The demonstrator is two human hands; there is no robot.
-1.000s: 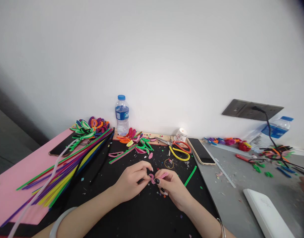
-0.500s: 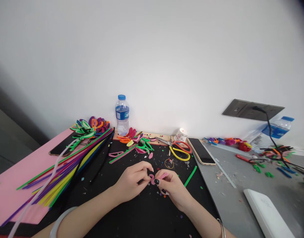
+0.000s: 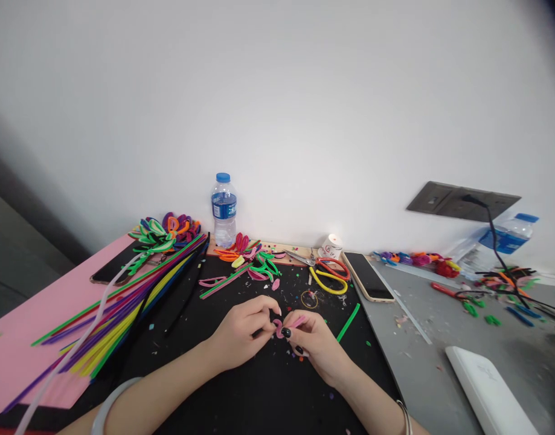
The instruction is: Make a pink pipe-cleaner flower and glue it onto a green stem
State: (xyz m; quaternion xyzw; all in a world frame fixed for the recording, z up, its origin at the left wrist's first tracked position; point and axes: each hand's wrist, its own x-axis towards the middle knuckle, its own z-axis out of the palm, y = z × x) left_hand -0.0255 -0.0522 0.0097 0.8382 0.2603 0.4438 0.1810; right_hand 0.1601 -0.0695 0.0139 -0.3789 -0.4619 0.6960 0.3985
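Observation:
Over the black mat [image 3: 259, 399], a short pink pipe cleaner [image 3: 278, 329] with a curled end shows between my two hands. My right hand [image 3: 317, 344] pinches it between thumb and fingers, and its straight part sticks out above them. Closed at the curl's left side, my left hand [image 3: 245, 332] has its thumb and a finger against the pink end. Just beyond the hands lie a gold wire ring [image 3: 309, 299] and scissors [image 3: 328, 281] with one red and one yellow handle. A green pipe cleaner piece [image 3: 348, 322] rests right of my right hand.
Long pipe cleaners [image 3: 109, 314] lie in a bundle at left, near a dark phone [image 3: 112, 269]. A water bottle [image 3: 224, 211], a paper cup [image 3: 331, 246] and another phone [image 3: 368, 277] stand or lie along the wall. At right is a white power bank [image 3: 488, 389].
Almost nothing differs. My hands hold the pink pipe cleaner in the same place, and the whole view has shifted very slightly.

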